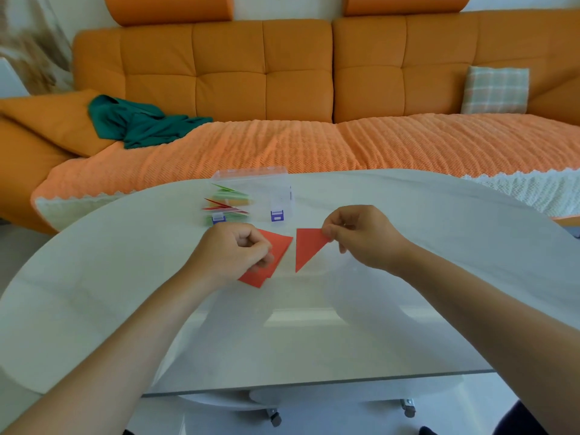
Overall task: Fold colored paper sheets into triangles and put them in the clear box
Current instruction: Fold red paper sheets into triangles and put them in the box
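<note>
- At frame centre we see the left hand (233,252), fingers curled, pinching red sheets (277,246) over the table (423,221).
- Just right of it, the right hand (361,237) pinches one corner of a red triangle (307,251), which hangs apart from the sheets.
- The box (270,183) sits on the table just above the hands, lid open, with folded triangles (224,204) inside.
- Across the top we see a sofa (251,73), with a green cloth (138,124) at upper left.

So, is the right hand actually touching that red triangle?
Touching. The head view shows the right hand pinching the red triangle at its right corner, between thumb and fingers.
</note>
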`<state>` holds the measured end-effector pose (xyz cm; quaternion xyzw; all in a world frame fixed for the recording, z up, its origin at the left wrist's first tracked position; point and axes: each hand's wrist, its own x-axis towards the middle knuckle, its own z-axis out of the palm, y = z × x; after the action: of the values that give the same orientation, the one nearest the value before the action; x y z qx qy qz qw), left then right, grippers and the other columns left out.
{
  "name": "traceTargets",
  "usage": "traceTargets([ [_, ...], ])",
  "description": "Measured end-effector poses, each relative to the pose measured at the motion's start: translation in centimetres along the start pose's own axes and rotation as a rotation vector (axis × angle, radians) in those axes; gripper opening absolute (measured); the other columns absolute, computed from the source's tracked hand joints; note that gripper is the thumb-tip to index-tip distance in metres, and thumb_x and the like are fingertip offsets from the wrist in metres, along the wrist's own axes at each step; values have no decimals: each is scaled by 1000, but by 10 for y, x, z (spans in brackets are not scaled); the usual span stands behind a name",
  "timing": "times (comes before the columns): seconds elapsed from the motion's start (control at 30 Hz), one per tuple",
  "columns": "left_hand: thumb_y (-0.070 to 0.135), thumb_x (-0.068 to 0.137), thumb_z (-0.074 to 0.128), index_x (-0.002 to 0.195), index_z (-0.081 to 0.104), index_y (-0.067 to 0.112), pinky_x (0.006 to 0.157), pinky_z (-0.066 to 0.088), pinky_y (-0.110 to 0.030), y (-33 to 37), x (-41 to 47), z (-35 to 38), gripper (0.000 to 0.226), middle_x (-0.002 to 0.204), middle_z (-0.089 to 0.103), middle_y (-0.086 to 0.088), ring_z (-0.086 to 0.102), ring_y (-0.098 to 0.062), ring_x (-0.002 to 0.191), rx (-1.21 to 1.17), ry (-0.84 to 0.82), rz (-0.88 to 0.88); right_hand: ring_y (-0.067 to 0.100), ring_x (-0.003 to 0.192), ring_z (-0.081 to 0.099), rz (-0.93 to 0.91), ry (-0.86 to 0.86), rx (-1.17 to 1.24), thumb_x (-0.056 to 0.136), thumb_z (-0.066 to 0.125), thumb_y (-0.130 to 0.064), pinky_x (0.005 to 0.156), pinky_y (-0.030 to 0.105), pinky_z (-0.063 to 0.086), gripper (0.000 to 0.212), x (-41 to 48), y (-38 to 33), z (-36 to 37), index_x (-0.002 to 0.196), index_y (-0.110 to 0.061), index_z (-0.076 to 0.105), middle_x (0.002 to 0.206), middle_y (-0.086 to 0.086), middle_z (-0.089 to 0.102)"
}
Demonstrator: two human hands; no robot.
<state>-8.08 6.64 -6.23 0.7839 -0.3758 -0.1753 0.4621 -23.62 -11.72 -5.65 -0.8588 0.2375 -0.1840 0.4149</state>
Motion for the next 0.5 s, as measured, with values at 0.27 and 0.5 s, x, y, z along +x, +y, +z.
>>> traceTargets([
  [0.27, 31, 92, 69, 96, 78, 24, 75, 61, -39, 5, -7, 27, 11, 87, 77, 3, 73, -19, 81, -247, 94, -69, 3, 56, 57, 40, -26, 152, 96, 62, -18, 52, 11, 40, 17, -6, -9, 16, 84, -14, 73, 66, -12, 69],
  [0.5, 31, 85, 73, 74, 78, 29, 76, 56, -36, 6, -6, 28, 13, 78, 75, 11, 67, -9, 73, -85, 99, -49, 9, 79, 69, 23, -106, 65, 90, 69, -24, 75, 27, 55, 9, -4, -8, 20, 85, -23, 76, 82, -9, 76],
])
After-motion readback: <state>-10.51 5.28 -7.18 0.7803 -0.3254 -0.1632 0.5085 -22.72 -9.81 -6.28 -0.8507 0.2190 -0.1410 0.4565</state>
